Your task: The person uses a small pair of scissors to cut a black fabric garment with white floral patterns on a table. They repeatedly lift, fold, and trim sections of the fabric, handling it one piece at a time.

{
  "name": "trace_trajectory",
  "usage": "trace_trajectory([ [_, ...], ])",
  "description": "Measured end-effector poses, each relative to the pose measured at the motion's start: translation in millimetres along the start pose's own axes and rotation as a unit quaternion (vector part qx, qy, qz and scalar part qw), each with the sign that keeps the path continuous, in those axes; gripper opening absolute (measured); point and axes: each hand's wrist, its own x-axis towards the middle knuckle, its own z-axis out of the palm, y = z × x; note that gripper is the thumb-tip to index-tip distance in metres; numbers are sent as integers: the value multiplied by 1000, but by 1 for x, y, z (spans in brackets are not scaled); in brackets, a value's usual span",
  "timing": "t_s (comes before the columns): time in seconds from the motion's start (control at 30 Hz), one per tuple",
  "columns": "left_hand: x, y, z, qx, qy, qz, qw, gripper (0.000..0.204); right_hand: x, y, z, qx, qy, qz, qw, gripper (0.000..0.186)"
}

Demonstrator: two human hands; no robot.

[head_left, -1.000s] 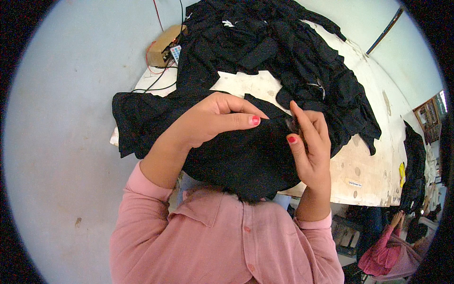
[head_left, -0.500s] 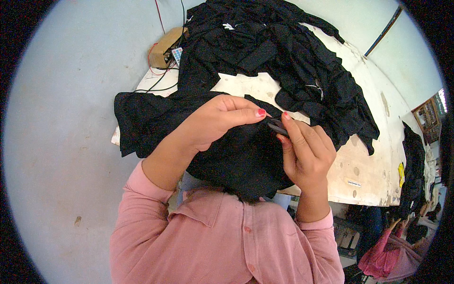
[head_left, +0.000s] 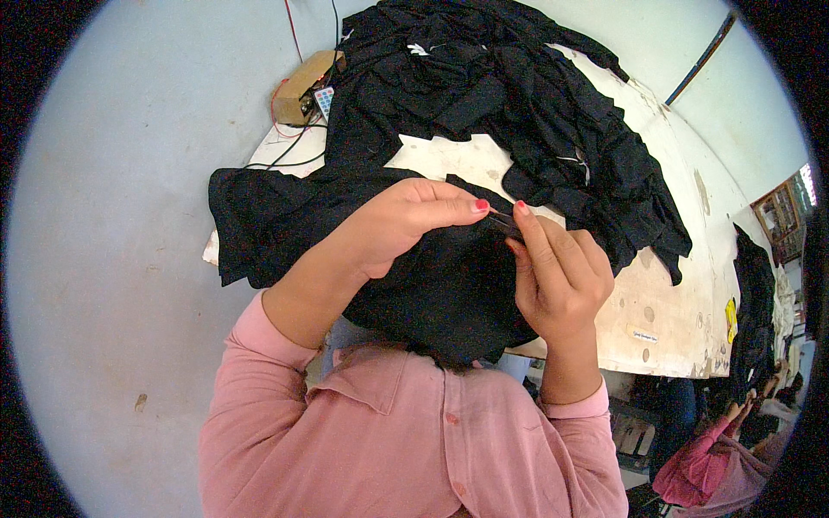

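A black garment [head_left: 440, 293] lies across the near edge of the table and hangs over it toward my lap. My left hand [head_left: 410, 211] is closed in a pinch on the garment's edge, thumb uppermost, its other fingers mostly hidden. Close to that thumb tip, my right hand [head_left: 561, 272] grips small dark thread snips [head_left: 505, 225] between thumb and fingers. Their tips point at the pinched edge; whether they touch the cloth or a thread is too small to tell.
A large heap of black garments [head_left: 449, 82] covers the far part of the pale table [head_left: 678, 324]. At the far left stand a cardboard box [head_left: 304, 86] with wires and a small remote [head_left: 324, 101]. Another person [head_left: 704, 462] works at the lower right.
The snips have tilted, their blades drawing together nearer my left thumb. My left hand has shifted very slightly right and down; the garments have stayed put.
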Motion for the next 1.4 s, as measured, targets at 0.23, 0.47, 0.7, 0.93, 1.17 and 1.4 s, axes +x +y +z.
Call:
trace_trajectory([
  [0.23, 2, -2, -3, -50, -36, -23, 998, 27, -6, 8, 5, 105, 26, 62, 992, 36],
  [0.47, 5, -7, 1, -35, -43, -19, 998, 28, -1, -7, -8, 219, -8, 196, 956, 31],
  [0.7, 3, -6, 5, 68, -35, 26, 997, 27, 0, -6, -3, 254, -49, 195, 946, 21],
  [0.93, 1, -6, 1, -45, -19, -36, 998, 34, -2, 3, -10, 292, -39, 203, 934, 27],
  [1.17, 1, -5, 2, -28, -27, -33, 999, 37, -13, 16, -12, 116, -21, 120, 986, 40],
  [1.4, 0, -7, 3, -59, -43, -38, 997, 34, -6, 13, -12, 77, -14, 54, 995, 43],
])
